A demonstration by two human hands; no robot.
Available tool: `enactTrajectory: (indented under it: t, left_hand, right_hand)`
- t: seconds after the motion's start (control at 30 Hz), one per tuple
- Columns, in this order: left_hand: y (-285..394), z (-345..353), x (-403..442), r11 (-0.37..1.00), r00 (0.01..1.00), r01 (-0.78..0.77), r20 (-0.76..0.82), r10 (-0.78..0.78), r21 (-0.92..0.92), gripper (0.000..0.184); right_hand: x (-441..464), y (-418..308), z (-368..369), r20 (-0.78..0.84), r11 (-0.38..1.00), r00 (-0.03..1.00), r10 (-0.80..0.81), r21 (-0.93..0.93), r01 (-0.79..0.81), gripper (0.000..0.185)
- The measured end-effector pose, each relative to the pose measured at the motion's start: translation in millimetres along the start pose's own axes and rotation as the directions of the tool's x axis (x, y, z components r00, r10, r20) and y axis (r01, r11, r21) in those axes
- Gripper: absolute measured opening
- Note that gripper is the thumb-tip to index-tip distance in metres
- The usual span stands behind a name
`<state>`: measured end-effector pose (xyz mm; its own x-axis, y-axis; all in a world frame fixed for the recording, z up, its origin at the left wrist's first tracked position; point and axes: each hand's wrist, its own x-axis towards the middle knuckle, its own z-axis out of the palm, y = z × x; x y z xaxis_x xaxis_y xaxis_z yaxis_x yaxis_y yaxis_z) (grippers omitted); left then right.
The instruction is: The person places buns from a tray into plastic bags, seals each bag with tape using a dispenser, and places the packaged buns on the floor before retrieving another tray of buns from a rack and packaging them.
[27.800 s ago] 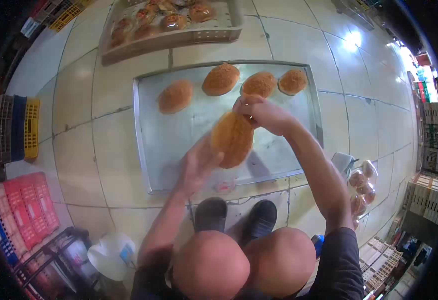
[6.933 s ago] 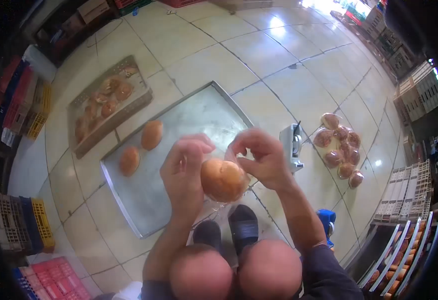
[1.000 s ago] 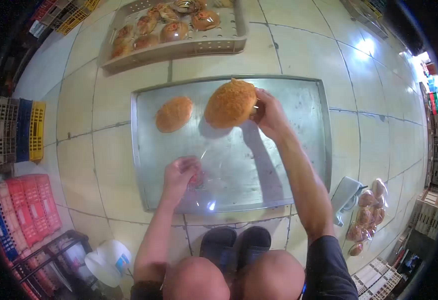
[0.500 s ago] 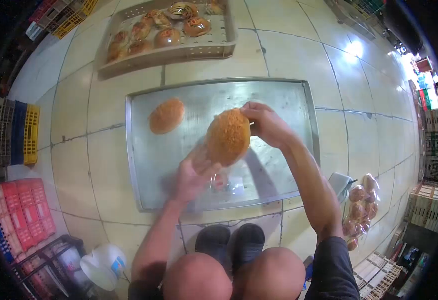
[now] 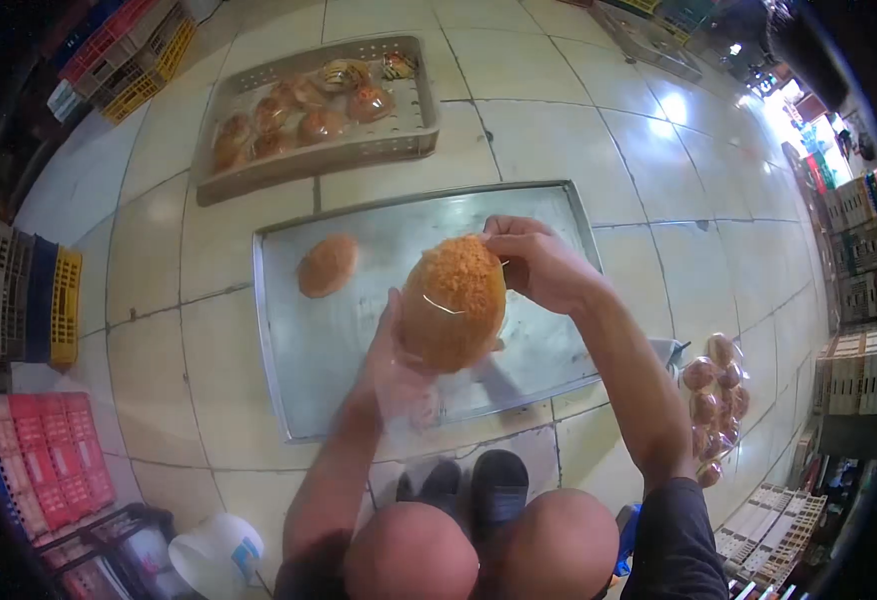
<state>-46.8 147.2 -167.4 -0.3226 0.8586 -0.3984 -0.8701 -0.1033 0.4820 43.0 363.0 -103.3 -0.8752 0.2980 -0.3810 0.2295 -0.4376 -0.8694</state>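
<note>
Bun [image 5: 444, 325] above tray [image 5: 309, 350], long axis near-to-far edge | right hand [image 5: 547, 262]: grip pinching far end | left hand [image 5: 387, 345]: at left side, closure cannot be told

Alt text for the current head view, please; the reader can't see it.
A person's left hand and right hand hold a crumb-topped bun above a metal tray, with clear plastic at the bun's lower end. One more bun lies on the tray, and a perforated crate of buns stands beyond it on the tiled floor.
</note>
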Motion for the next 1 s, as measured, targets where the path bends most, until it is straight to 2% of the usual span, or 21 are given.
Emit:
enactTrajectory:
  t: [0.1, 0.13, 0.23, 0.27, 0.33, 0.37, 0.43, 0.47, 0.53, 0.6, 0.63, 0.77, 0.8, 0.87, 0.93, 1.0]
  left_hand:
    - [-8, 10, -4, 0.980, 0.993, 0.115, 0.020, -0.113, -0.161, 0.076]
    - [-9, 16, -7, 0.981, 0.993, 0.115, 0.030, -0.112, -0.156, 0.076]
    - [-4, 45, -26, 0.999, 0.998, 0.033, 0.053, -0.034, 0.026, 0.075]
    - [-2, 53, -32, 0.996, 0.998, 0.003, 0.064, -0.008, 0.086, 0.074]
    - [4, 63, -40, 0.997, 0.998, -0.024, 0.062, 0.019, 0.078, 0.073]
    - [8, 67, -44, 0.997, 0.998, -0.049, 0.049, 0.045, 0.068, 0.072]
    - [9, 79, -58, 0.994, 0.995, -0.099, 0.024, 0.097, 0.047, 0.070]
    - [5, 92, -70, 0.994, 0.995, -0.095, 0.034, 0.094, 0.050, 0.070]
    - [-6, 128, -99, 0.929, 0.945, -0.299, 0.199, 0.258, 0.216, 0.066]
    - [-4, 142, -114, 0.792, 0.841, -0.515, 0.369, 0.395, 0.327, 0.062]
    - [1, 140, -114, 0.791, 0.838, -0.516, 0.386, 0.386, 0.330, 0.062]
    - [12, 121, -95, 0.662, 0.728, -0.648, 0.561, 0.393, 0.376, 0.052]
    - [1, 125, -97, 0.662, 0.727, -0.647, 0.568, 0.386, 0.378, 0.052]
    - [-23, 143, -105, 0.737, 0.750, -0.604, 0.530, 0.396, 0.303, 0.049]
    - [-33, 160, -107, 0.805, 0.769, -0.554, 0.502, 0.396, 0.215, 0.047]
    - [-38, 168, -107, 0.815, 0.791, -0.534, 0.474, 0.387, 0.226, 0.047]
  right_hand:
    - [-19, 0, 5, -0.045, 0.983, 0.997, -0.069, -0.176, 0.060, 0.014]
    - [-30, -3, 7, -0.049, 0.981, 0.996, -0.078, -0.180, 0.068, 0.014]
    - [-67, -15, 14, 0.003, 0.868, 0.941, -0.338, -0.387, 0.312, 0.018]
    - [-78, -16, 18, 0.032, 0.806, 0.909, -0.416, -0.449, 0.385, 0.020]
    - [-101, -6, 29, -0.080, 0.681, 0.733, -0.675, -0.449, 0.578, 0.023]
    - [-111, -1, 38, -0.086, 0.676, 0.727, -0.681, -0.455, 0.580, 0.023]
    - [-139, -1, 56, 0.027, 0.498, 0.613, -0.790, -0.554, 0.667, 0.021]
    - [-158, -7, 57, 0.023, 0.493, 0.607, -0.794, -0.560, 0.666, 0.021]
    - [-215, -26, 54, 0.070, 0.471, 0.622, -0.780, -0.587, 0.658, 0.021]
    - [-240, -37, 54, 0.130, 0.457, 0.642, -0.755, -0.598, 0.658, 0.021]
    - [-239, -36, 55, 0.120, 0.449, 0.632, -0.766, -0.603, 0.659, 0.021]
    - [-221, -10, 39, 0.203, 0.607, 0.665, -0.719, -0.282, 0.743, 0.019]
    - [-227, -2, 37, 0.196, 0.603, 0.661, -0.725, -0.283, 0.746, 0.019]
    - [-236, 15, 51, -0.114, 0.574, 0.564, -0.818, -0.092, 0.814, 0.013]
    - [-238, 22, 65, -0.429, 0.460, 0.439, -0.789, 0.060, 0.886, 0.010]
    - [-237, 36, 65, -0.461, 0.474, 0.424, -0.779, 0.010, 0.881, 0.012]
